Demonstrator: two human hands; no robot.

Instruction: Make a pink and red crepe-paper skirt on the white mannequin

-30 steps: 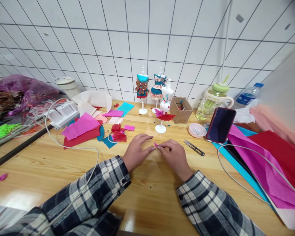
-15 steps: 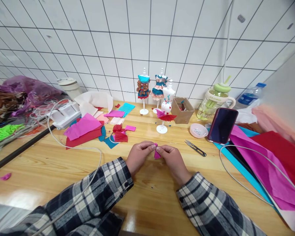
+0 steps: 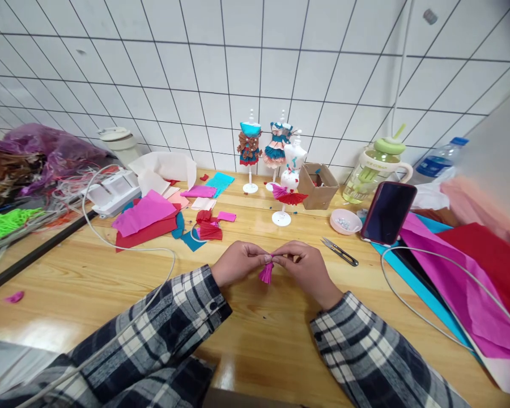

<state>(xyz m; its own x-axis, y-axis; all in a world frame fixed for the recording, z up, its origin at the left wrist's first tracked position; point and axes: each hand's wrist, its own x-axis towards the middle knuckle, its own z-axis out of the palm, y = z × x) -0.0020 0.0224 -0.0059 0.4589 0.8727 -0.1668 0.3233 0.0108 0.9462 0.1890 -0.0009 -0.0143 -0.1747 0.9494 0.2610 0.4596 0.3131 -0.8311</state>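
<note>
A small pleated piece of magenta crepe paper is pinched at its gathered top between my two hands, its fanned end hanging down. My left hand grips it from the left with thumb and forefinger. From the right, the thumb and fingers of my right hand close on the same gathered tip, and the pinched part is mostly hidden. Beyond my hands stands a white mini mannequin with a red and magenta pleated skirt piece around its lower part. Thread snips lie to the right of my right hand.
Two dressed mannequins stand by the tiled wall near a small cardboard box. A pink bowl of beads, a phone and coloured paper sheets are at right. Cut paper, a power strip and a cable lie left.
The magenta piece has tilted, its fanned end swinging a little left and down. My right hand has turned, with its knuckles raised higher over the gathered tip. The view has shifted slightly.
</note>
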